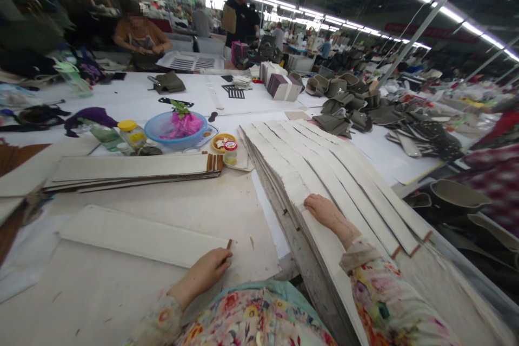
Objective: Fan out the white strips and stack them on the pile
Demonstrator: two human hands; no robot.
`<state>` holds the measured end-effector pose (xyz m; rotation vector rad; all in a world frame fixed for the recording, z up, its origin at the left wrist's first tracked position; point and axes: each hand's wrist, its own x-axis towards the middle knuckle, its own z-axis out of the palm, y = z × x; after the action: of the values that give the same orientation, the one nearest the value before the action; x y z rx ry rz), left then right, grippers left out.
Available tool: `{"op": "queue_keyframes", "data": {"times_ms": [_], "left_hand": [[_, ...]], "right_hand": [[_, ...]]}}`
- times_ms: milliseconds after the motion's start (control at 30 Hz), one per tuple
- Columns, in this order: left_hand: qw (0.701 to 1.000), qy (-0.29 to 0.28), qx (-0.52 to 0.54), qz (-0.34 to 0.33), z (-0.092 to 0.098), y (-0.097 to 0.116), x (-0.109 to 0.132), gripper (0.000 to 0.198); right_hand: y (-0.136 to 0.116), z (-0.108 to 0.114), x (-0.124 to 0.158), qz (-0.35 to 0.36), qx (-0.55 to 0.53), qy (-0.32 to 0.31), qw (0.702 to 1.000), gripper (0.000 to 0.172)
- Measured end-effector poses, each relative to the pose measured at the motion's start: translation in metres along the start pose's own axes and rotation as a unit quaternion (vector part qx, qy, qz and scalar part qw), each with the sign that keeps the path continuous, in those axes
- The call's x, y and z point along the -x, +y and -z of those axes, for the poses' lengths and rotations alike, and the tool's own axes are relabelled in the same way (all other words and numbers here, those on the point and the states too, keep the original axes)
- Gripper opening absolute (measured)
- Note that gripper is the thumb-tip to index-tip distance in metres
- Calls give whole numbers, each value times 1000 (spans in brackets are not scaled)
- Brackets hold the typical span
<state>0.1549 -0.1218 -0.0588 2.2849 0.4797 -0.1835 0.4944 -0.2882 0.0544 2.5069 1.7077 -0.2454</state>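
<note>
— Head view: where are my hands?
— My left hand (211,269) pinches the end of the white strip (141,238) lying flat before me; my right hand (326,215) rests open, palm down, on the fanned stack of strips (324,167), gripping nothing.

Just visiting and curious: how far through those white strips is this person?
A flat stack of strips lies set aside behind, seemingly done. The left hand pinches the end of a single strip; the right hand rests on the fanned pile of strips, apparently left to do.
</note>
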Motion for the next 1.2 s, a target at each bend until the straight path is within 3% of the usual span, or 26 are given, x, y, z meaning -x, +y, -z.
{"op": "queue_keyframes", "data": {"times_ms": [433, 533, 600, 667, 733, 800, 967, 1200], "left_hand": [[1000, 3, 23, 15, 9, 1, 9, 24], [999, 14, 26, 44, 15, -6, 15, 26], [997, 26, 26, 63, 17, -12, 21, 27], [996, 37, 36, 72, 17, -17, 25, 29], [995, 46, 50, 77, 16, -21, 30, 30], [994, 54, 62, 77, 14, -21, 33, 30], [994, 55, 70, 65, 11, -18, 37, 29], [991, 84, 70, 74, 18, -25, 47, 30]], "right_hand": [[-5, 4, 2, -6, 15, 30, 999, 21], [-28, -1, 2, 1, 24, 72, 997, 30], [-52, -14, 6, 56, 15, 85, 995, 36], [-78, -33, 13, 132, -28, 42, 990, 37], [-94, -52, 20, 158, -84, -30, 983, 36], [-97, -66, 25, 126, -108, -63, 984, 39], [-75, -72, 19, 7, -110, -34, 993, 46], [-72, -76, 16, -20, -118, -42, 992, 49]]}}
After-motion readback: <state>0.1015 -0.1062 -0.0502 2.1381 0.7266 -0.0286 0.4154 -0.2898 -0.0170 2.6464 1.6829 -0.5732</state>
